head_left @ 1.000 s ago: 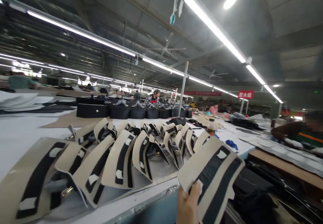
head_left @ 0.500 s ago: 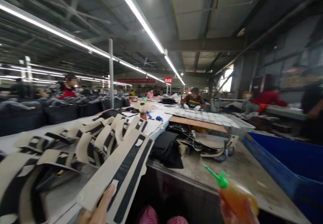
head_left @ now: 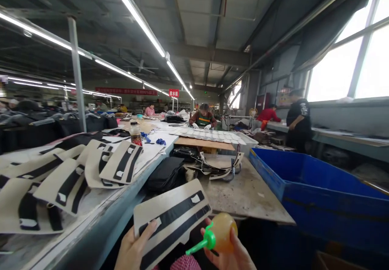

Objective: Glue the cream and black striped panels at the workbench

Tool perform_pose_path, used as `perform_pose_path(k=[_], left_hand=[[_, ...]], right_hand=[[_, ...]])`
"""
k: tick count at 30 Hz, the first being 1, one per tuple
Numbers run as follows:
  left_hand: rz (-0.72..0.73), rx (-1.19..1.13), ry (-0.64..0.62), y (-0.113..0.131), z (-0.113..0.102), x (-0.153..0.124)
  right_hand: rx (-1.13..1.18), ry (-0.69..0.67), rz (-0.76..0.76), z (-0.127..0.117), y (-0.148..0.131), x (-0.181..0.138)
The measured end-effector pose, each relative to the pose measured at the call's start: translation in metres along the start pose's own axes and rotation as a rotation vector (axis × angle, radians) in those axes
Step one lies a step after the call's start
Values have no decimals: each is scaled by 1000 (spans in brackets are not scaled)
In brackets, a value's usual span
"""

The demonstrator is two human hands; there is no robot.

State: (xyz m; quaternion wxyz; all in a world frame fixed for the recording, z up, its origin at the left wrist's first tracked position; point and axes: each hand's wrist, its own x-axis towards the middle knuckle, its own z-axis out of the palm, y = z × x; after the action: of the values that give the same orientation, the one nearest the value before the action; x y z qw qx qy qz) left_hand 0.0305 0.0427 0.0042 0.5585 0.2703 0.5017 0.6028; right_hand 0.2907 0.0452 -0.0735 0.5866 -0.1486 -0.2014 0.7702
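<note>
Low in the view, our left hand (head_left: 133, 247) grips a cream panel (head_left: 172, 221) with two black strips, thumb laid flat on its face, the other fingers hidden behind it. The panel tilts up and to the right, held off the bench.

Our right hand (head_left: 232, 256) is closed around an amber bottle (head_left: 223, 233). Its green nozzle (head_left: 200, 245) points left and down, the tip just under the panel's lower edge; we cannot tell if it touches.

To the left, a long table (head_left: 100, 217) carries rows of like panels (head_left: 73, 176), overlapping. Ahead lies a worn grey bench (head_left: 246, 193) with black pieces (head_left: 165, 174) and loose straps (head_left: 217, 168). A blue bin (head_left: 319, 189) stands at the right.

Farther off, a person (head_left: 203, 118) works over white pieces; two others (head_left: 299, 118) stand by the window.
</note>
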Motion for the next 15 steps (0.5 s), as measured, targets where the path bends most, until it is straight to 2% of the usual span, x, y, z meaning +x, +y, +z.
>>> perform_pose_path(k=[4,7,15], left_hand=[[1,60,-18,-3,4,9],[-49,49,-86,-10,10,21],[-30,26,-260,-31,58,26]], right_hand=[[-94,40,-23,-6,-6,0],[-176,71,-57,-8,-10,-4],[-264,149,-190,-16,-27,-7]])
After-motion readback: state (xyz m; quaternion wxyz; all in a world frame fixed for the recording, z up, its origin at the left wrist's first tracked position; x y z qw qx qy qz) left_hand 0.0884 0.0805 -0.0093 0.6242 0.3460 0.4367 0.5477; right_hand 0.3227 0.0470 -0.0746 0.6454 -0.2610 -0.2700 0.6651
